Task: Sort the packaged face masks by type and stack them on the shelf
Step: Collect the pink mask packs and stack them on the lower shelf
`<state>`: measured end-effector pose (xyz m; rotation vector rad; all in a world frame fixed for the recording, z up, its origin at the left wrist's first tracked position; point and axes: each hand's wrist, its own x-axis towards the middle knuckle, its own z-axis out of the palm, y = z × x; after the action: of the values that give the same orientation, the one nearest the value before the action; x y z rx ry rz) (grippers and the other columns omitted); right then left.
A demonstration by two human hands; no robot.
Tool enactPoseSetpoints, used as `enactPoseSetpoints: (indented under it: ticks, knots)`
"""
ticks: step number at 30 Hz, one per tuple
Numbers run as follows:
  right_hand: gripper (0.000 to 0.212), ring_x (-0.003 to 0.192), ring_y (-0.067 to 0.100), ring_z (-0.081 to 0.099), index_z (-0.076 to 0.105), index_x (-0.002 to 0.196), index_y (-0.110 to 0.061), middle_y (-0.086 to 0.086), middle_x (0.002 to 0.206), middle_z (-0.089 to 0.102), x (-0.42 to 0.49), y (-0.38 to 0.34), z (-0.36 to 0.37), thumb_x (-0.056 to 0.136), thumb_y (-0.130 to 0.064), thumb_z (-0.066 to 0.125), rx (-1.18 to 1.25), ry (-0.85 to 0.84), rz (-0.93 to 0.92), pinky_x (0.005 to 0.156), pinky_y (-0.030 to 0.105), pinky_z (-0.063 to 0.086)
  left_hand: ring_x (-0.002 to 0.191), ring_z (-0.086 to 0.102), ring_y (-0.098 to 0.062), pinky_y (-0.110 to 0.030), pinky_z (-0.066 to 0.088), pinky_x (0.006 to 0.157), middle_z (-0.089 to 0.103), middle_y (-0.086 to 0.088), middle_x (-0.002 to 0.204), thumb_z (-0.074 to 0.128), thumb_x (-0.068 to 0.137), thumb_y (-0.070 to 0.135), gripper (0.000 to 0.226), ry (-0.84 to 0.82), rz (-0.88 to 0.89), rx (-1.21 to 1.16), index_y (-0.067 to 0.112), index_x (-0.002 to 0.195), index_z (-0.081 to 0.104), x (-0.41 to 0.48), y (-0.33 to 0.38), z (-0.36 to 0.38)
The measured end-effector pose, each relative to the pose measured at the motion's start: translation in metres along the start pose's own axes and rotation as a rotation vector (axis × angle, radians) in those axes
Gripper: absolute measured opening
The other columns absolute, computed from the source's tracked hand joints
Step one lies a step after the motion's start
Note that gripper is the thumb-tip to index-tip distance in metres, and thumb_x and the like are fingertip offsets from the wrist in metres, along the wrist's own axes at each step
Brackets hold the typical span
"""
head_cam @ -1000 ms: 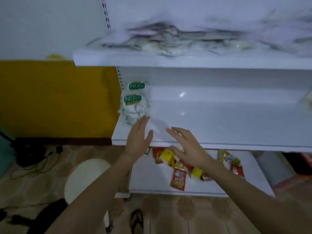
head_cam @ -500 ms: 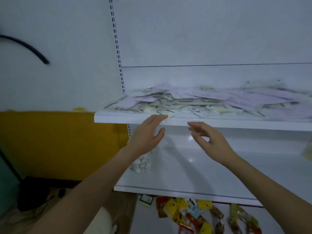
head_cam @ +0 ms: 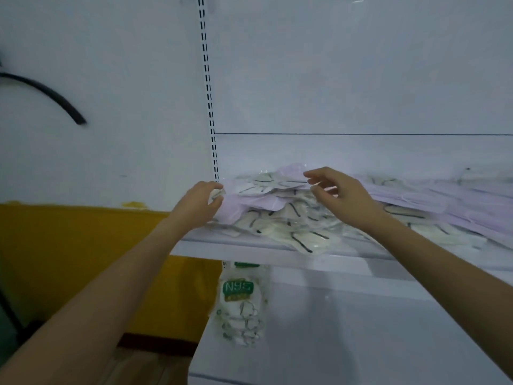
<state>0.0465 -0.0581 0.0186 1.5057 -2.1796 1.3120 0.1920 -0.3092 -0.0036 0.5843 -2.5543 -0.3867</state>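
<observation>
White shelving fills the view; both hands have risen from under the upper shelf (head_cam: 249, 254) to its jumbled heap of packaged masks (head_cam: 291, 218). Now the left hand (head_cam: 200, 204) has its grip closed on a white pack (head_cam: 217, 193), while the right hand (head_cam: 341, 195) hovers, grip wide and empty. Another pick begins; sorted N95 packs (head_cam: 241, 301) lie below.

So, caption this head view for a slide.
Left hand grips a mask packet; right hand reaches over the shelf's pile.

left grip (head_cam: 202, 202): curled on a white mask pack (head_cam: 217, 193) at pile edge | right grip (head_cam: 337, 194): loose bent fingers over mask pile (head_cam: 291, 218) | N95 packs (head_cam: 240, 301): on the shelf below (head_cam: 361, 329)
</observation>
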Motion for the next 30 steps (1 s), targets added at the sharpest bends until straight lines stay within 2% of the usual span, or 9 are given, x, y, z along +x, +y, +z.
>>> enactPoseSetpoints:
  ticks: [4,6,8,12,16,19,22,27,30]
  knots:
    - [0.020,0.092,0.010,0.057,0.063,0.109,-0.018,-0.002,0.107,0.063,0.051,0.016,0.015,0.093,-0.015,0.052,-0.059,0.034,0.025,0.071,-0.001,0.038,0.120,0.047,-0.024,-0.026,0.033,0.096,0.051,-0.012,0.133,0.048,0.096,0.020,0.036,-0.023,0.042,0.020,0.009,0.131,0.049,0.043,-0.007,0.004]
    - [0.019,0.089,0.009,0.056,0.064,0.108,-0.018,-0.001,0.108,0.064,0.073,0.024,0.021,0.092,-0.015,0.052,-0.079,0.054,0.048,0.067,-0.004,0.035,0.122,0.046,-0.025,-0.027,0.033,0.097,0.049,-0.012,0.136,0.049,0.096,0.025,0.040,-0.119,0.026,0.021,0.010,0.133,0.047,0.057,-0.006,0.008]
    - [0.022,0.091,0.011,0.054,0.062,0.113,-0.017,0.001,0.114,0.062,0.091,0.035,0.025,0.093,-0.018,0.052,-0.126,0.024,0.090,0.067,0.004,0.036,0.126,0.044,-0.025,-0.030,0.033,0.100,0.044,-0.009,0.141,0.052,0.093,0.037,0.049,-0.261,0.016,0.064,0.014,0.136,0.043,0.068,-0.003,0.015]
    - [0.035,0.120,0.021,0.047,0.052,0.129,-0.017,0.007,0.136,0.050,0.119,0.060,0.030,0.095,-0.027,0.049,-0.288,-0.177,0.190,0.090,0.021,0.032,0.120,0.047,-0.015,-0.033,0.035,0.103,0.057,0.006,0.122,0.065,0.080,0.053,0.033,-0.433,0.101,0.049,0.031,0.105,0.065,0.090,0.000,0.024]
    - [0.050,0.135,0.022,0.034,0.042,0.138,-0.018,0.004,0.148,0.036,0.132,0.080,0.036,0.093,-0.035,0.053,-0.410,-0.467,0.307,0.107,0.029,0.026,0.101,0.054,-0.007,-0.031,0.039,0.095,0.059,0.012,0.104,0.059,0.066,0.075,0.047,-0.538,0.067,0.000,0.032,0.082,0.066,0.115,0.015,0.017]
    - [0.066,0.131,0.024,0.038,0.035,0.142,-0.018,0.007,0.147,0.035,0.129,0.087,0.037,0.085,-0.035,0.064,-0.356,-0.549,0.389,0.103,0.029,0.031,0.107,0.053,-0.017,-0.030,0.038,0.088,0.055,-0.001,0.119,0.055,0.084,0.056,0.044,-0.449,0.004,0.096,0.016,0.102,0.060,0.137,0.019,0.026]
    - [0.074,0.131,0.023,0.039,0.032,0.143,-0.021,0.004,0.147,0.036,0.126,0.095,0.036,0.081,-0.037,0.069,-0.320,-0.529,0.390,0.106,0.032,0.032,0.116,0.049,-0.019,-0.027,0.037,0.088,0.049,-0.002,0.131,0.058,0.084,0.053,0.050,-0.500,-0.066,0.114,0.016,0.117,0.054,0.148,0.018,0.044]
    - [0.070,0.137,0.026,0.028,0.031,0.144,-0.024,0.002,0.151,0.031,0.121,0.098,0.029,0.084,-0.043,0.062,-0.401,-0.531,0.425,0.110,0.035,0.023,0.123,0.043,-0.016,-0.026,0.034,0.092,0.044,0.001,0.140,0.058,0.087,0.046,0.048,-0.383,-0.027,-0.136,0.023,0.128,0.049,0.146,0.010,0.062]
    - [0.065,0.134,0.033,0.027,0.036,0.141,-0.024,0.010,0.147,0.035,0.117,0.102,0.028,0.085,-0.049,0.058,-0.458,-0.503,0.481,0.106,0.038,0.026,0.128,0.042,-0.020,-0.027,0.032,0.096,0.042,-0.004,0.142,0.059,0.088,0.040,0.051,-0.346,-0.105,-0.034,0.015,0.131,0.048,0.148,-0.011,0.043]
